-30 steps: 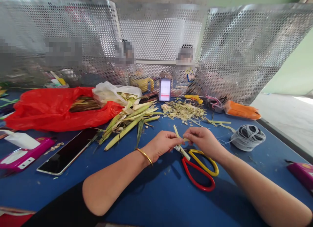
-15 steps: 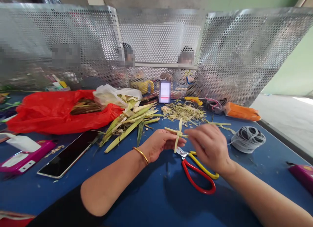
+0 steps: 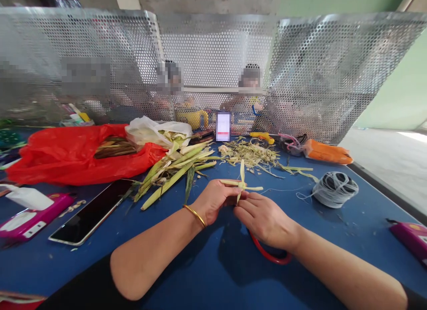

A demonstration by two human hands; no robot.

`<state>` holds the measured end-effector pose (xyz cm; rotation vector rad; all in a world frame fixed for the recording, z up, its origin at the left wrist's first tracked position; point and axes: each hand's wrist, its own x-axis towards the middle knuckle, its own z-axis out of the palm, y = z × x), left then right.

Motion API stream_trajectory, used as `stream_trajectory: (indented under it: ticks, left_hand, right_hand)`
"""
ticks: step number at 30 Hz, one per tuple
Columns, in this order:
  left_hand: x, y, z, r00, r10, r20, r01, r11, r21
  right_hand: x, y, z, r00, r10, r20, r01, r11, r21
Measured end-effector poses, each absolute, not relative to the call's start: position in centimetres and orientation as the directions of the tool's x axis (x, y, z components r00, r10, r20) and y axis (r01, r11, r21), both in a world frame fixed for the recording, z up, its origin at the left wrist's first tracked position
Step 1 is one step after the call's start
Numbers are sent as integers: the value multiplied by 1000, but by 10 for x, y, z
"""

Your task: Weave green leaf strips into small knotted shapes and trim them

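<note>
My left hand, with a gold bangle at the wrist, pinches a small cross of pale green leaf strips between thumb and fingers. Just below the cross, my right hand has its fingers closed near the left fingertips; what they grip is hidden. A thin grey thread runs over the table from a spool of grey cord towards the cross. Under my right hand lie scissors, of which only a red handle shows.
Leaf strips lie by a red plastic bag at the left, near a dark phone and a purple power strip. Leaf scraps sit before a lit phone. A perforated metal screen stands behind; people are beyond it.
My right hand has moved down and left, from beside the cross to beneath it, and now covers most of the scissors. The thread from the spool now shows stretched towards my hands.
</note>
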<state>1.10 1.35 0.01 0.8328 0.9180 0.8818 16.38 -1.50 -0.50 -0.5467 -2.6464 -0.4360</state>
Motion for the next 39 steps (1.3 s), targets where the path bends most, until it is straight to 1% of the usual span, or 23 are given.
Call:
stream_trajectory:
  ticks: [2, 4, 6, 7, 8, 9, 11, 13, 16, 20, 22, 23, 24, 25, 27, 28, 29, 30, 32, 34, 37, 39]
  left_hand:
    - [9, 15, 1, 345, 893, -288, -246, 382, 891]
    - [6, 17, 1, 354, 897, -267, -227, 359, 905]
    - [2, 19, 2, 342, 900, -271, -223, 358, 907]
    - [1, 19, 2, 334, 900, -279, -225, 364, 904]
    - [1, 20, 2, 331, 898, -289, -224, 372, 901]
    - [1, 20, 1, 330, 897, -293, -218, 375, 901]
    - [3, 19, -1, 313, 905, -287, -192, 356, 914]
    - [6, 18, -3, 288, 919, -270, -154, 323, 934]
    - [10, 17, -6, 261, 930, -257, -114, 295, 949]
    - [12, 18, -8, 244, 931, -273, -97, 304, 948]
    - [10, 19, -7, 252, 925, -284, -96, 315, 944]
    - [9, 20, -7, 261, 922, -287, -97, 321, 942]
    - [7, 21, -6, 270, 919, -287, -100, 323, 941]
    - [6, 22, -5, 280, 918, -281, -102, 320, 942]
    - [3, 23, -1, 304, 916, -261, -111, 307, 945]
    - [2, 23, 0, 320, 913, -252, -116, 302, 946]
    - [1, 23, 1, 340, 907, -247, -114, 301, 947]
    - [1, 22, 2, 360, 900, -248, -100, 301, 948]
    - [2, 20, 2, 392, 888, -242, -33, 276, 960]
    - [4, 19, 1, 403, 893, -201, 52, 196, 979]
    - [6, 18, -2, 402, 904, -146, 154, 90, 984]
    - [6, 17, -3, 399, 903, -161, 198, 86, 976]
  right_hand:
    - [165, -16, -3, -825, 309, 474, 433, 884, 177]
    - [168, -15, 1, -747, 358, 560, 490, 866, 100]
    - [173, -12, 5, -575, 491, 655, 651, 759, 1]
    - [174, -9, 7, -481, 566, 670, 735, 677, -45]
    - [176, -7, 8, -413, 634, 654, 797, 599, -78]
    - [177, -4, 8, -384, 693, 610, 833, 546, -95]
    - [177, -1, 6, -435, 763, 478, 841, 534, -87]
    - [175, 0, 3, -508, 768, 389, 820, 570, -56]
    - [171, -3, 1, -558, 726, 402, 784, 620, -31]
    - [169, -10, 1, -590, 692, 416, 736, 673, -76]
    - [168, -11, 2, -586, 702, 404, 726, 677, -121]
    - [168, -11, 2, -568, 725, 390, 729, 663, -171]
    - [168, -10, 3, -531, 767, 360, 735, 629, -254]
    - [169, -8, 3, -475, 823, 310, 738, 565, -369]
    - [171, -3, 4, -338, 928, 156, 679, 355, -643]
    - [172, 0, 4, -276, 958, 72, 596, 230, -770]
    - [173, 3, 3, -226, 974, 3, 481, 114, -869]
    - [174, 6, 2, -190, 981, -45, 353, 26, -935]
    - [174, 10, 0, -131, 987, -90, 128, -74, -989]
    - [174, 12, -4, -88, 991, -99, 28, -97, -995]
    - [173, 12, -8, -49, 997, -56, 46, -54, -997]
    - [174, 13, -9, -42, 999, -17, 117, -12, -993]
